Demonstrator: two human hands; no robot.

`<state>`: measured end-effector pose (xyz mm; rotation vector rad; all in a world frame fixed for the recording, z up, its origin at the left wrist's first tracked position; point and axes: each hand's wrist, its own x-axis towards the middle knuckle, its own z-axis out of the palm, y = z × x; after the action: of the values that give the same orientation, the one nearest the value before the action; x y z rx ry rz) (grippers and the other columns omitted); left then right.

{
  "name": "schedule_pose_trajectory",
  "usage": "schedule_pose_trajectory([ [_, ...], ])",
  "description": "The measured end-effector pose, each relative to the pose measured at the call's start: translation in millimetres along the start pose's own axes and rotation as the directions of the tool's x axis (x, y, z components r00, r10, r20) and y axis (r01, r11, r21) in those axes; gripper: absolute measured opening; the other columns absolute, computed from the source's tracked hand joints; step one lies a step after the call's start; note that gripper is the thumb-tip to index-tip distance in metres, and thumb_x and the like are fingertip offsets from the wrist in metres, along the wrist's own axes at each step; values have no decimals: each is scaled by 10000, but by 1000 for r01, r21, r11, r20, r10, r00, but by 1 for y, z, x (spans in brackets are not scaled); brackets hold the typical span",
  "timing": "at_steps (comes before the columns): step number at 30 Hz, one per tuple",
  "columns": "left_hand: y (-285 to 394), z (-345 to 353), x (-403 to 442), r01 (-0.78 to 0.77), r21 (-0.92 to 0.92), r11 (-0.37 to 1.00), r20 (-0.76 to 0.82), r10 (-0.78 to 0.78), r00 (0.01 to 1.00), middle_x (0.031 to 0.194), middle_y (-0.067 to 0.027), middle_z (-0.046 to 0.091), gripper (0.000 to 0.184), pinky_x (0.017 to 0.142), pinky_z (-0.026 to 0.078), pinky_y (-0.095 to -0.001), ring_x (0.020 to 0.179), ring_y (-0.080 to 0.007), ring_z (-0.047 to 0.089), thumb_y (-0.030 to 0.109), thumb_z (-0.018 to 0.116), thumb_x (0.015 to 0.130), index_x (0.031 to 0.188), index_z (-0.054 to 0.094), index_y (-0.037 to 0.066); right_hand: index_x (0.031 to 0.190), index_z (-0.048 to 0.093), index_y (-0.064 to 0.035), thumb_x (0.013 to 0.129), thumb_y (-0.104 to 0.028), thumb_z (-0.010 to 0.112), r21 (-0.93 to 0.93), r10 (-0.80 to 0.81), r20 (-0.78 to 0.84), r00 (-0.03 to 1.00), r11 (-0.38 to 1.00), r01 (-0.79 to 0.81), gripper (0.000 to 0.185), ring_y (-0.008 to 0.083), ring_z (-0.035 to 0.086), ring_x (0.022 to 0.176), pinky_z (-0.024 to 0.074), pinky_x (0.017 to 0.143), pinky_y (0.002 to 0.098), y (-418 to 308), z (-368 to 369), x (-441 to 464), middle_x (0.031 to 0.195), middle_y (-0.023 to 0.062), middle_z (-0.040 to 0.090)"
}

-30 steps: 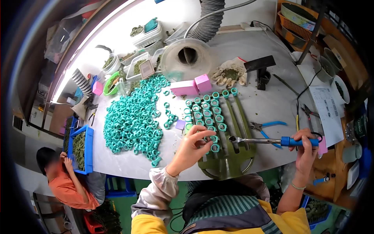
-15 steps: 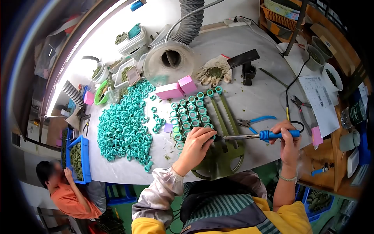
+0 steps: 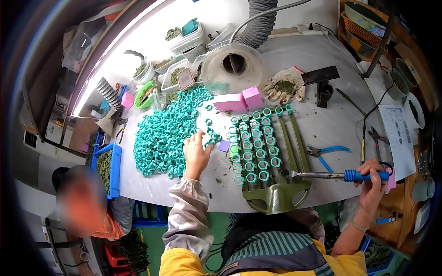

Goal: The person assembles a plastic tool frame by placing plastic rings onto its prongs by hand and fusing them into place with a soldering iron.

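Clutching the blue-handled iron [image 3: 322, 175], right hand [image 3: 370, 191], left hand [image 3: 196, 156] at teal rings [image 3: 159, 142], hold unclear, rack [image 3: 264, 198] by table [image 3: 221, 195] edge, sheet [image 3: 395, 137] illegible

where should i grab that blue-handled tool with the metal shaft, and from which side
By the blue grip, coming from the person's right, where the right hand holds it. The grip is thicker than the bare metal shaft, which points left toward the olive-green rack. A cord suggests the shaft may be hot, so it is probably best left untouched.
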<state>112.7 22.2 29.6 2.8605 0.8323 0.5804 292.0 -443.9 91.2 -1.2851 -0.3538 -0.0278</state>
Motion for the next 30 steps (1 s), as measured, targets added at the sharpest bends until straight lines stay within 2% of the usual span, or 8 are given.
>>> schedule_pose_trajectory([
  [5, -20, 17, -13, 47, -252, 967, 14, -45, 999, 1103, -124, 658, 337, 890, 476, -436, 1006, -351, 598, 61, 746, 806, 1128, 649, 82, 782, 622, 6, 916, -136, 549, -13, 7, -1, 1000, 1000, -7, 209, 155, 595, 750, 494, 418, 252, -1, 1, -1, 820, 90, 567],
  [6, -15, 10, -14, 29, -295, 955, -24, -38, 999, 1089, -98, 658, 286, 786, 517, -367, 898, -268, 642, 41, 714, 845, 1128, 681, 74, 786, 621, 5, 918, -137, 548, -20, 8, -6, 1000, 1000, -8, 207, 157, 597, 752, 498, 423, 254, -2, 0, -2, 824, 90, 567],
  [8, -4, -2, -16, 131, -609, 782, 46, -131, 990, 1054, -37, 659, 293, 681, 497, -268, 765, -132, 615, 50, 710, 889, 1181, 695, 63, 796, 621, 4, 921, -142, 547, -24, 9, 7, 1000, 1000, -9, 206, 158, 598, 759, 501, 438, 259, -3, -3, -2, 830, 90, 566],
  [11, 13, -34, -17, 541, -738, 404, 485, -240, 841, 1067, 0, 658, 296, 661, 468, -199, 733, -43, 560, 50, 716, 917, 1212, 698, 38, 806, 620, 7, 924, -150, 547, -25, 11, 12, 1000, 1000, -11, 210, 161, 598, 743, 501, 455, 264, -5, -4, -3, 834, 96, 565],
  [18, 107, -55, -45, 247, -795, 553, 394, 163, 904, 1177, -45, 671, 326, 842, 558, -273, 1031, -127, 647, -41, 670, 928, 1248, 671, 21, 805, 619, 27, 922, -157, 554, -47, 17, 4, 1000, 999, -17, 228, 169, 577, 646, 499, 465, 274, -13, -7, -5, 842, 118, 569],
  [20, 141, -60, -53, 61, -812, 581, 273, 285, 919, 1131, -20, 671, 338, 831, 516, -236, 927, -95, 617, -64, 651, 924, 1244, 683, 41, 809, 633, 28, 930, -138, 554, -39, 0, 8, 1000, 999, 0, 220, 168, 576, 600, 496, 466, 272, -10, -7, -5, 839, 122, 586],
  [24, 163, -41, -58, -279, -661, 696, 128, 471, 873, 1174, -92, 675, 365, 929, 512, -381, 1034, -288, 622, -24, 705, 860, 1217, 692, 51, 827, 647, 32, 947, -118, 546, -16, 3, 89, 996, 1000, -2, 217, 172, 592, 583, 499, 484, 268, -12, -6, -4, 837, 130, 608],
  [30, 173, -27, -59, -371, -589, 718, 121, 532, 838, 1194, -79, 680, 328, 977, 478, -418, 1089, -301, 593, 31, 706, 856, 1183, 706, 49, 862, 663, 36, 955, -118, 546, 40, 55, 147, 988, 997, -61, 215, 182, 615, 619, 533, 525, 289, 6, -4, -3, 861, 143, 626],
])
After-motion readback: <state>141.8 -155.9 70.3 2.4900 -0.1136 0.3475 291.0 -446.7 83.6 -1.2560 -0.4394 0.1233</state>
